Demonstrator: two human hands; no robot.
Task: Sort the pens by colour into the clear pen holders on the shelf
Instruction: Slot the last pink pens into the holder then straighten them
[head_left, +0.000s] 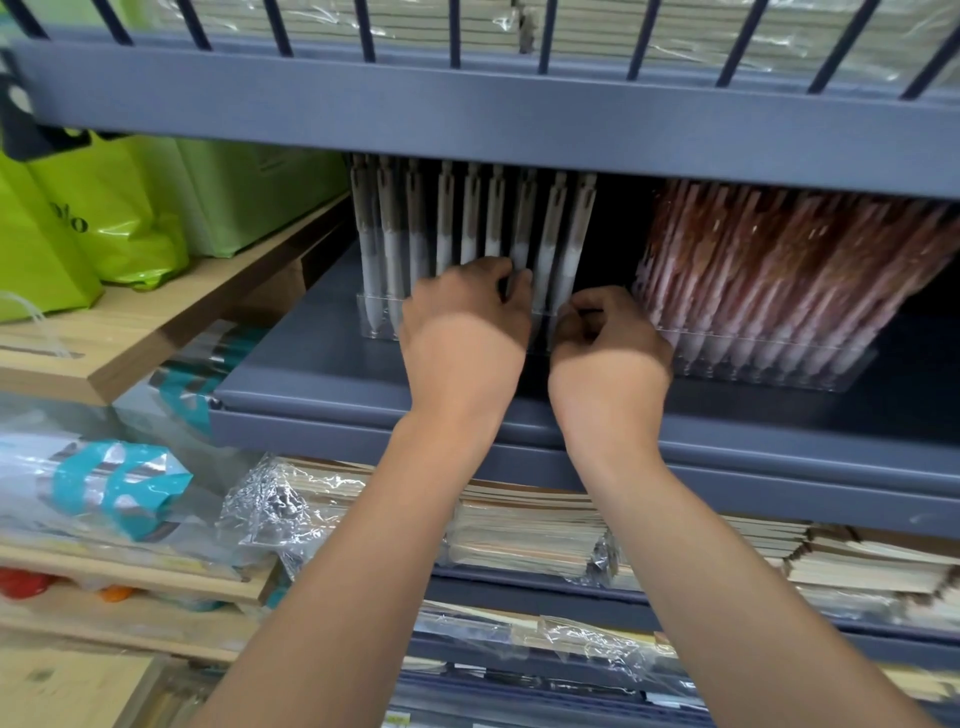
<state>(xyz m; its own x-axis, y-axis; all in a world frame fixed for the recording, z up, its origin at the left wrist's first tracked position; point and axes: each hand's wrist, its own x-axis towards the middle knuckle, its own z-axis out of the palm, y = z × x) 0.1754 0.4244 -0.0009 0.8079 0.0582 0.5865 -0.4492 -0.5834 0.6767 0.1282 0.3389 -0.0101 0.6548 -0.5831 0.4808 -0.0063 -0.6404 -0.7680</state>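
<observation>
While both forearms reach up, left hand (465, 317) fingers pinch grey pens (524, 234); right hand (608, 343) fingers curl, grip unclear.

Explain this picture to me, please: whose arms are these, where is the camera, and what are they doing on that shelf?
No machine here: a person wears a camera on the head, so you look down their own arms. Both hands reach onto a grey metal shelf. The left hand has its fingers among grey-and-white pens standing in a clear holder. The right hand is curled beside that holder's end; whether it grips anything is blurred. A second clear holder, to the right, is packed with reddish-brown pens. Wrapped notebooks lie below.
</observation>
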